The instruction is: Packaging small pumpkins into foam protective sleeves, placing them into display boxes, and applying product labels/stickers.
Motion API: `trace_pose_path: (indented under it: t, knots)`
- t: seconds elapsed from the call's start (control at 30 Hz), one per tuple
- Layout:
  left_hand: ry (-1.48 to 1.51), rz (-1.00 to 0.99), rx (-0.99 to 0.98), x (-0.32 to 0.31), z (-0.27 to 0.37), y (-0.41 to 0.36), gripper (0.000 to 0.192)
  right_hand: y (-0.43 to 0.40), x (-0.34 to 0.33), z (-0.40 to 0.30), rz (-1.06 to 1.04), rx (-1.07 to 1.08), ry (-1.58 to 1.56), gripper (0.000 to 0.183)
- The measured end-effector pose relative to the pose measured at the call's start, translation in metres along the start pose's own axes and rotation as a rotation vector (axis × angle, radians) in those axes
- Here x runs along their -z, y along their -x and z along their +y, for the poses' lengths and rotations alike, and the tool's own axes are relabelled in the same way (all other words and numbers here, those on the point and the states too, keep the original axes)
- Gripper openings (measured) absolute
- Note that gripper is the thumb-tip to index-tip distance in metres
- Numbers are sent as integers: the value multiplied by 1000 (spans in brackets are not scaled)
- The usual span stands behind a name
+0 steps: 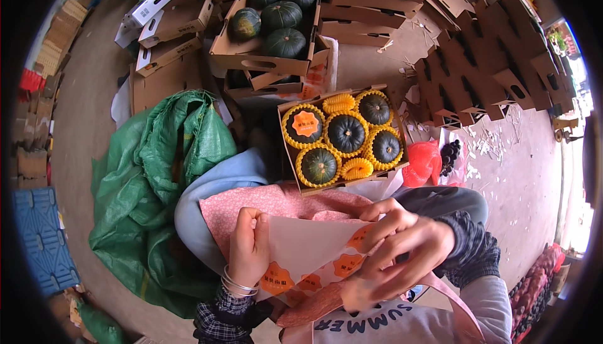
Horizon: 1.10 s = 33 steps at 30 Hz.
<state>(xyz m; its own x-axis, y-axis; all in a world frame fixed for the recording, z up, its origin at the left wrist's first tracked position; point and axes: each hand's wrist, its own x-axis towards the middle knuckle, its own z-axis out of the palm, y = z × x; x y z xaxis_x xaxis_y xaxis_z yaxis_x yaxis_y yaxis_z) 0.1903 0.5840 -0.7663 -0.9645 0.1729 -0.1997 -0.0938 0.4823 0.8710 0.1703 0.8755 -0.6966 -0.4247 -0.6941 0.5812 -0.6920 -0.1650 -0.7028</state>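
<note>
My left hand [249, 245] pinches the left edge of a pale backing sheet of stickers [306, 238], its thumb on top. Orange scalloped stickers [278, 278] bearing writing show along the sheet's lower part. At the sheet's right side is my right hand [405, 245], its bent fingers on the upper right edge and partly covering a sticker; the exact pinch point is hidden. Just beyond the sheet stands an open cardboard box [308, 189] of dark green pumpkins [347, 133] in yellow foam nets [328, 147]. The upper left pumpkin carries an orange sticker [305, 123].
A crumpled green woven sack [141, 202] lies left. Behind is a second cardboard box [226, 54] holding several pumpkins. Stacked cartons [494, 56] stand at right, near a red net bag [421, 165] and dark grapes [451, 158]. A pink floral apron [264, 202] covers my lap.
</note>
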Motion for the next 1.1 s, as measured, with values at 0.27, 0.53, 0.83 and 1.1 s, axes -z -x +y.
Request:
trace_pose_path:
  t: [0.27,0.53,0.83,1.1]
  knots:
    - [49,-121,-64,15,-11,0,10,73,-19,173,15,-776,216,48]
    - [156,-163,40,18,-16,8,11,62,-57,200,-190,-848,575,52]
    - [42,-139,-30,17,-16,-6,11,81,-67,193,-100,-695,607,40]
    - [-58,-42,-98,35,-7,-26,12,-6,1,43,-117,-472,-318,50]
